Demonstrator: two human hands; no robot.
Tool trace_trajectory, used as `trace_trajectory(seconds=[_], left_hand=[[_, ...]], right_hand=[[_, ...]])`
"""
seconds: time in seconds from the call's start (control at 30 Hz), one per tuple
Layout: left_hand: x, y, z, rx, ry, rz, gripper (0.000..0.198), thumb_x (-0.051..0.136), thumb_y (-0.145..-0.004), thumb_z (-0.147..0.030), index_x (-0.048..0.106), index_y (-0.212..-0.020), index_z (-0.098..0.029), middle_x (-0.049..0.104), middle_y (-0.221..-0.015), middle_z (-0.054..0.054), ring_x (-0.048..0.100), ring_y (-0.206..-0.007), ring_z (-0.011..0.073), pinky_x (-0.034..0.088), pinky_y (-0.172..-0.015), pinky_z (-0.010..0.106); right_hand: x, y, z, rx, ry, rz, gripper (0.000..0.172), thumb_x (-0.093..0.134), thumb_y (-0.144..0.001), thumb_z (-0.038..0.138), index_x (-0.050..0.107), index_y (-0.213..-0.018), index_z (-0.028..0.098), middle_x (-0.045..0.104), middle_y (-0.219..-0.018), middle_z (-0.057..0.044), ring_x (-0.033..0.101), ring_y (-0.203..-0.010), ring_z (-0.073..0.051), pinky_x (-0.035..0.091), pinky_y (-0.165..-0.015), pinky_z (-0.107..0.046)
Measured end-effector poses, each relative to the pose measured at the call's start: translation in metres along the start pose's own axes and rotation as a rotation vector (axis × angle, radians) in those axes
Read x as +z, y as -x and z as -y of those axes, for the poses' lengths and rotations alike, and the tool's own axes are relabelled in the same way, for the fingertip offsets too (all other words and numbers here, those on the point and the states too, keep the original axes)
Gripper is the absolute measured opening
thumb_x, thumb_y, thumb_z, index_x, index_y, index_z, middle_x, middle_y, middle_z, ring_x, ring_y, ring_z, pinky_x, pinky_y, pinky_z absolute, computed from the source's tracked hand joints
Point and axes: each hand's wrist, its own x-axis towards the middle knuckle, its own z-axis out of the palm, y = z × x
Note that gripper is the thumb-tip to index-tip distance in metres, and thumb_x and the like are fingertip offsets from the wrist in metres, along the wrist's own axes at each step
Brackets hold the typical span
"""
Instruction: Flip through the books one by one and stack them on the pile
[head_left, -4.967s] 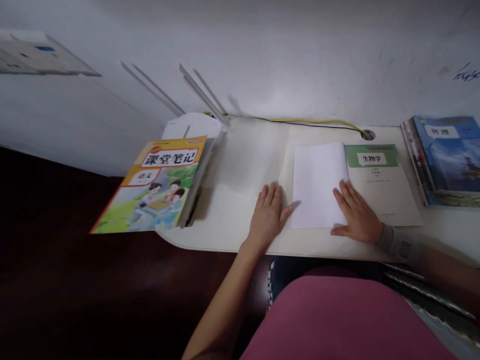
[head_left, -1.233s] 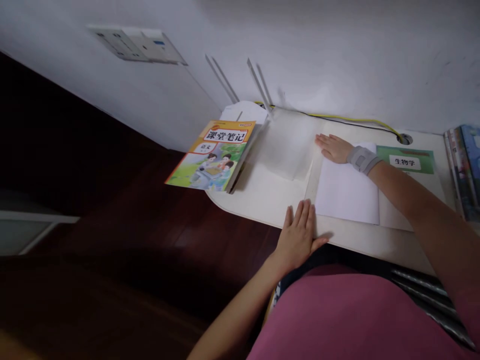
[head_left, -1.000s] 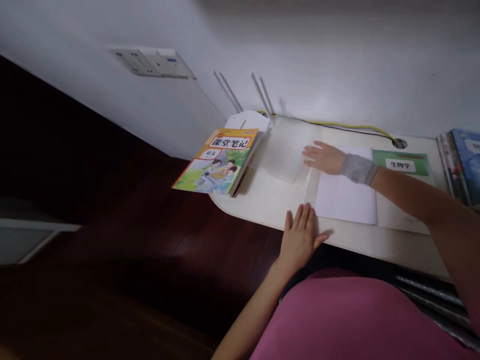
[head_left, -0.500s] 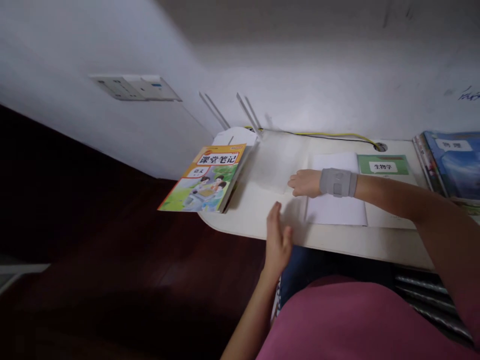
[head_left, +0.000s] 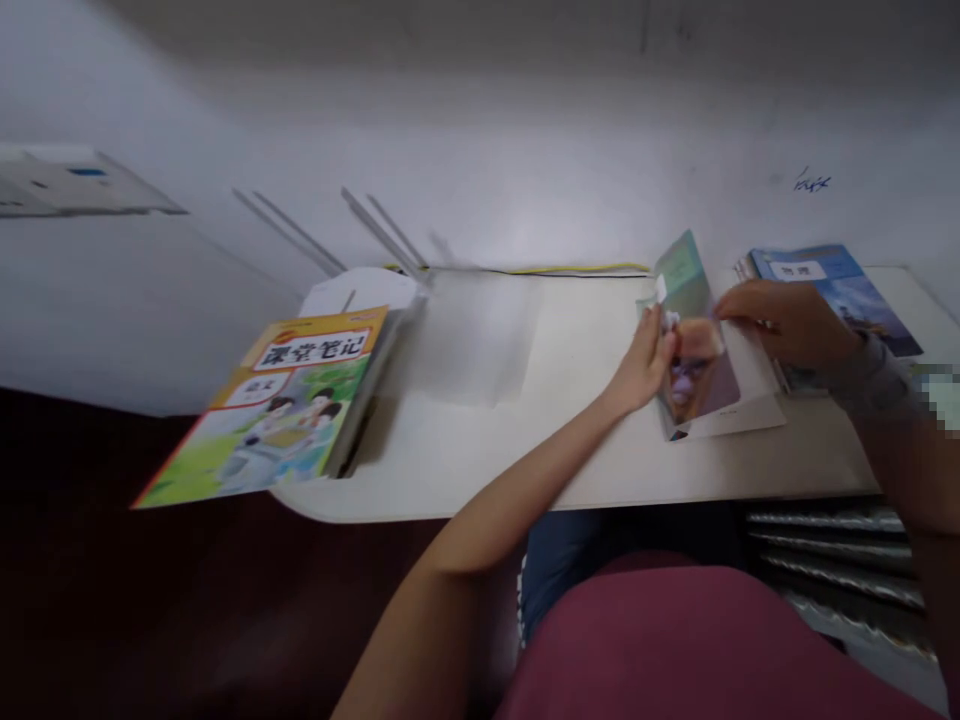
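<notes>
Slightly right of the middle, a biology textbook (head_left: 701, 370) with a green-topped cover is partly raised off the white desk, its cover tilted up. My left hand (head_left: 645, 360) is closed around its left edge. At its right side, my right hand (head_left: 780, 312), with a grey band on the wrist, has curled fingers on the cover's edge; blur hides the fingertips in part. A translucent sheet (head_left: 472, 345) lies flat on the desk to the left of the book.
A stack topped by a yellow-green notes book (head_left: 281, 410) overhangs the desk's left end. Behind it stands a white router (head_left: 360, 290) with upright antennas. Blue physics books (head_left: 847, 290) lie at the right. A yellow cable (head_left: 570, 268) runs along the wall.
Both hands have moved right to the biology book, which is now lifted and tilted. The translucent sheet stays on the desk. My view has turned to the right.
</notes>
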Motion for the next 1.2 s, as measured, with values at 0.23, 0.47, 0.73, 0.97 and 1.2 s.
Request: trace_trajectory(seconds=[0.23,0.47,0.73,0.97,1.2], left_hand=[[0.06,-0.031,-0.016,-0.087,-0.446,0.098,0.068,0.022,-0.098,-0.052,0.013,-0.153,-0.012,0.012,-0.159,0.016,0.007,-0.147,0.0289,0.013,-0.116,0.053],[0.074,-0.028,-0.003,-0.08,-0.746,0.168,0.08,0.022,-0.095,-0.062,0.02,-0.151,-0.004,0.02,-0.156,0.023,0.016,-0.144,0.0391,0.017,-0.114,0.057],[0.062,-0.019,0.015,-0.021,-0.77,0.185,0.079,0.028,-0.093,-0.064,0.029,-0.149,-0.01,0.027,-0.154,0.023,0.02,-0.142,0.0431,0.018,-0.111,0.063],[0.02,0.007,0.018,0.002,-0.814,0.226,0.083,0.034,-0.089,-0.068,0.028,-0.15,-0.01,0.022,-0.155,0.023,0.015,-0.142,0.0459,0.016,-0.108,0.067],[0.027,0.019,0.015,0.155,-0.833,0.335,0.079,0.03,-0.093,-0.063,0.026,-0.149,-0.009,0.023,-0.156,0.022,0.018,-0.144,0.0376,0.016,-0.113,0.061]], right_hand=[[0.029,0.092,-0.023,0.355,-0.128,-0.277,0.021,0.053,-0.09,0.028,0.071,-0.1,0.025,0.059,-0.129,-0.009,0.064,-0.105,-0.022,0.053,-0.091,-0.043],[0.064,0.118,-0.029,0.704,-0.319,-0.078,0.044,0.042,-0.084,0.02,0.063,-0.123,0.021,0.061,-0.131,-0.01,0.051,-0.127,-0.027,0.039,-0.108,-0.051],[0.057,0.11,-0.015,0.972,-0.747,-0.011,0.038,0.045,-0.084,0.026,0.068,-0.114,0.024,0.067,-0.122,-0.004,0.061,-0.114,-0.025,0.052,-0.096,-0.043],[0.086,0.092,0.014,0.791,-0.712,0.016,0.046,0.055,-0.082,0.032,0.056,-0.127,0.02,0.069,-0.11,-0.009,0.068,-0.086,-0.021,0.056,-0.082,-0.04],[0.082,0.097,0.026,0.933,-0.893,0.056,0.06,0.058,-0.081,0.038,0.039,-0.136,0.022,0.069,-0.083,-0.003,0.067,-0.071,-0.02,0.056,-0.066,-0.036]])
